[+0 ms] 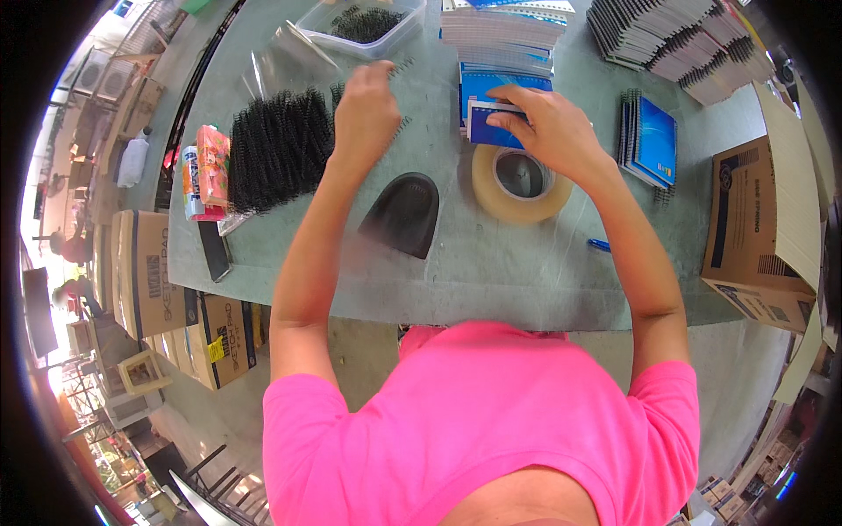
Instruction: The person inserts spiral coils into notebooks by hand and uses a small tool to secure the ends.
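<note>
My right hand (545, 123) presses its fingers down on a small blue notebook (488, 125) lying on a short pile of blue notebooks (500, 85) at the table's middle. My left hand (366, 103) is closed around a thin black spiral binding coil (399, 68) that sticks out past the fingers toward the notebook. A heap of black spiral coils (279, 147) lies just left of that hand. A big roll of clear packing tape (519, 180) sits under my right wrist.
A black curved object (405, 213) lies near the front edge. A clear tub with coils (364, 24) and clear plastic sleeves (285, 61) are at the back. Notebook stacks (680, 39), finished blue notebooks (651, 140), an open cardboard box (763, 223), a blue pen (599, 245).
</note>
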A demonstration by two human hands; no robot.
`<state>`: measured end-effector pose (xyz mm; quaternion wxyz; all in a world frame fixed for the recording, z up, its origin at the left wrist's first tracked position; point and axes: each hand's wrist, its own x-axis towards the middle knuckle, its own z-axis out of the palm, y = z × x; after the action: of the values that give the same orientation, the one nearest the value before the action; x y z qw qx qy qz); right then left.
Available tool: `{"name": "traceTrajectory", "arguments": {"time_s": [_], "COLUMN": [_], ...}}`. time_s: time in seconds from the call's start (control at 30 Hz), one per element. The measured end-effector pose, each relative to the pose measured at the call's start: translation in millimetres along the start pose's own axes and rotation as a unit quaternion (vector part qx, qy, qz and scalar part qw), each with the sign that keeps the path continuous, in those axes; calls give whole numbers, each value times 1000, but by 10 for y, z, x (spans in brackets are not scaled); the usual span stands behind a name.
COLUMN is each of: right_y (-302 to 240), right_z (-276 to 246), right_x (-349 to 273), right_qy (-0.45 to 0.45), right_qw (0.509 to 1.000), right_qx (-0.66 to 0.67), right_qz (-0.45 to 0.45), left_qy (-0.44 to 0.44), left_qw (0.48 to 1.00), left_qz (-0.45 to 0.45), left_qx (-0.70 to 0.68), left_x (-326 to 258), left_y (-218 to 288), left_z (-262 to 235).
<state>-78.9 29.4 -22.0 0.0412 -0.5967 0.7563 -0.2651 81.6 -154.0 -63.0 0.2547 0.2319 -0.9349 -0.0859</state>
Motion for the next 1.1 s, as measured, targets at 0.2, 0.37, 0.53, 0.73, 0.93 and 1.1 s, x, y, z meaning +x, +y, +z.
{"name": "traceTrajectory", "arguments": {"time_s": [0.2,0.37,0.53,0.73,0.93,1.1], "right_y": [33,21,27,-14,13,11], "right_z": [144,133,121,85,93,74], "right_x": [18,-23,-9,-19,-31,-31], "right_qy": [26,33,25,12,22,5], "right_qw": [999,998,999,999,999,999], "right_qx": [-11,-17,15,22,22,27], "right_qz": [-24,-54,-30,-27,-28,-25], "left_qy": [-149,-38,-8,-66,-104,-179], "left_qw": [987,969,979,963,933,914], "left_qz": [34,-59,-10,-125,-126,-104], "left_qx": [-43,-238,-204,-230,-321,-348], "left_x": [-264,-179,-274,-267,-264,-257], "left_y": [612,624,753,734,791,795], "left_z": [-21,-264,-212,-202,-296,-329]}}
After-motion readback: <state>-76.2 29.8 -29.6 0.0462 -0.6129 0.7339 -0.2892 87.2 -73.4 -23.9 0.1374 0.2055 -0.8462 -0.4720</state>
